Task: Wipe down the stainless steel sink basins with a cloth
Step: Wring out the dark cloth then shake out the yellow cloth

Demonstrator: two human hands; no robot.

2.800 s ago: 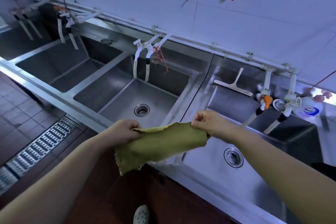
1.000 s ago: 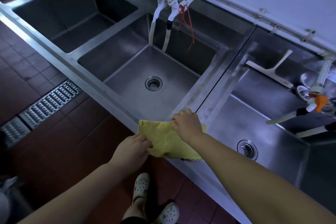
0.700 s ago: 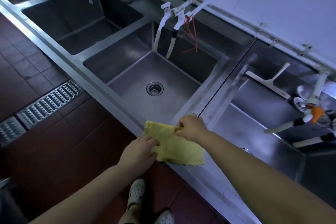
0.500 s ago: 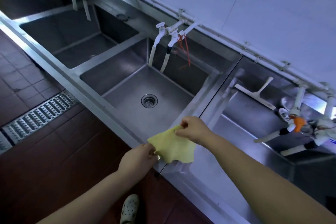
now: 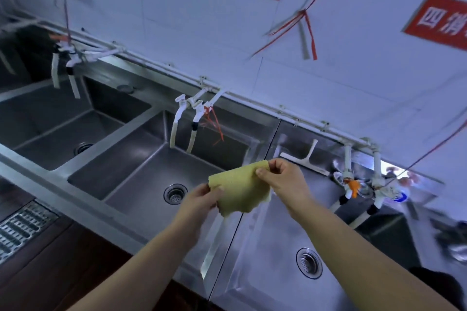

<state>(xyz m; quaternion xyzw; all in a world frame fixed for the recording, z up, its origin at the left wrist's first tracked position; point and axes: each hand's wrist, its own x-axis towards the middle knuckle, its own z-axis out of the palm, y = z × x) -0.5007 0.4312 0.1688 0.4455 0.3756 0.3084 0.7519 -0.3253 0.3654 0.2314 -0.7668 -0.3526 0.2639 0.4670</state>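
Observation:
A yellow cloth (image 5: 240,190) hangs in the air above the divider between two steel basins. My left hand (image 5: 199,201) pinches its lower left corner. My right hand (image 5: 283,182) pinches its upper right edge. The middle basin (image 5: 141,174) with a round drain (image 5: 175,193) lies below and left of the cloth. The right basin (image 5: 267,242) with its own drain (image 5: 308,263) lies below my right forearm. A third basin (image 5: 58,129) sits further left.
White taps with hoses (image 5: 188,121) hang over the middle basin, more taps (image 5: 353,179) over the right one. A white squeegee (image 5: 305,161) lies on the back ledge. A floor drain grate (image 5: 20,227) runs along the red tile floor at left.
Both hands lifted the cloth off the front rim of the sink and now hold it up in the air. The view tilted up toward the wall.

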